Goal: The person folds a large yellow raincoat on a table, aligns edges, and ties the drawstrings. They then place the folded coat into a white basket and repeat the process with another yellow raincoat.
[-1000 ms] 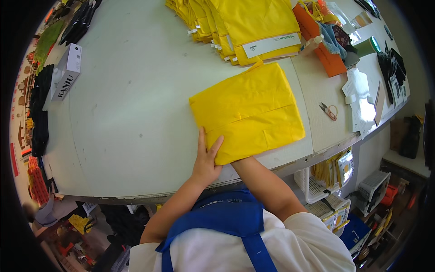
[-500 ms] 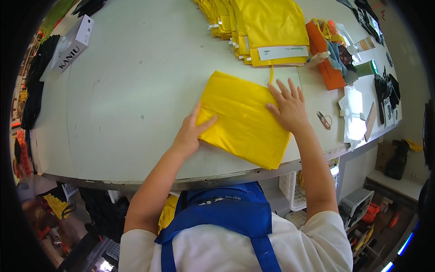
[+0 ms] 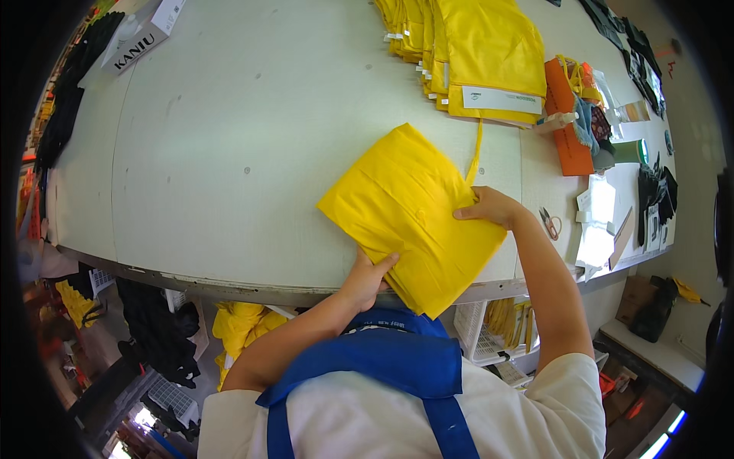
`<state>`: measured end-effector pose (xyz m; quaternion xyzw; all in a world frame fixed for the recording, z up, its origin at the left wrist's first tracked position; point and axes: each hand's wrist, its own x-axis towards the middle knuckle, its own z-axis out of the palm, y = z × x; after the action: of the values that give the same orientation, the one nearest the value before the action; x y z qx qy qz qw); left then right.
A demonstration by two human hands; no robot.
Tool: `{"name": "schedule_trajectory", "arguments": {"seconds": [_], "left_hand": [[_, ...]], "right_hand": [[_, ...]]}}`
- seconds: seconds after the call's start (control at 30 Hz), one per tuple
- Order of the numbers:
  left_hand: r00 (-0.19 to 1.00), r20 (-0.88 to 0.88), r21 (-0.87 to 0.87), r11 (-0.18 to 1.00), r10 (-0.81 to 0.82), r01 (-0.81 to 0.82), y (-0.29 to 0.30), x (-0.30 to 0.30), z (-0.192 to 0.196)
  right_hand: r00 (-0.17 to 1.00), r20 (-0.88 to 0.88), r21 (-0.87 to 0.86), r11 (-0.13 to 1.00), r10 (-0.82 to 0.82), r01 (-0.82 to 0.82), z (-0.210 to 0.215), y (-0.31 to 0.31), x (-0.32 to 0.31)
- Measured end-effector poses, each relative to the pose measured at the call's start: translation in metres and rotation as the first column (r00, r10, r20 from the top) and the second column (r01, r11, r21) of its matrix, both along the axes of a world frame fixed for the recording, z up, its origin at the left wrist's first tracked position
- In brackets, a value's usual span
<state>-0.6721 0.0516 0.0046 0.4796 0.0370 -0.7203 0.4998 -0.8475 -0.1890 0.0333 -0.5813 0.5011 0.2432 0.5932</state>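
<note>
My left hand (image 3: 368, 275) grips the near edge of the folded yellow garment (image 3: 413, 206); my right hand (image 3: 489, 206) pinches its right edge. I judge corners should align squarely; keep it flat on the table (image 3: 229, 153).

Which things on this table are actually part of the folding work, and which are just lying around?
In the work:
folded yellow garment
left hand at its near edge
right hand on its right side
stack of folded yellow garments

Lying about:
scissors
orange pouch
white box
white papers
</note>
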Motion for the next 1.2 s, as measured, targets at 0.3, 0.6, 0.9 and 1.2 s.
{"name": "schedule_trajectory", "arguments": {"seconds": [0.3, 0.6, 0.9, 1.2], "left_hand": [[0.993, 0.115, 0.104, 0.994, 0.031, -0.044, 0.004, -0.011, -0.017], [0.993, 0.081, 0.036, 0.995, 0.086, -0.089, 0.008, -0.016, -0.014], [0.681, 0.640, -0.144, 0.816, -0.355, 0.560, -0.006, -0.011, 0.008], [0.391, 0.893, -0.367, 0.863, 0.221, 0.349, -0.243, -0.007, -0.057]], "right_hand": [[0.972, -0.141, -0.632, 0.738, 0.190, -0.236, 0.030, 0.063, 0.027], [0.913, -0.136, -0.917, 0.300, 0.384, -0.263, 0.057, 0.188, 0.052], [0.988, -0.157, -0.849, 0.512, -0.006, -0.132, 0.017, 0.181, 0.029], [0.698, 0.321, -0.558, 0.468, -0.641, 0.686, 0.002, 0.161, -0.061]]}}
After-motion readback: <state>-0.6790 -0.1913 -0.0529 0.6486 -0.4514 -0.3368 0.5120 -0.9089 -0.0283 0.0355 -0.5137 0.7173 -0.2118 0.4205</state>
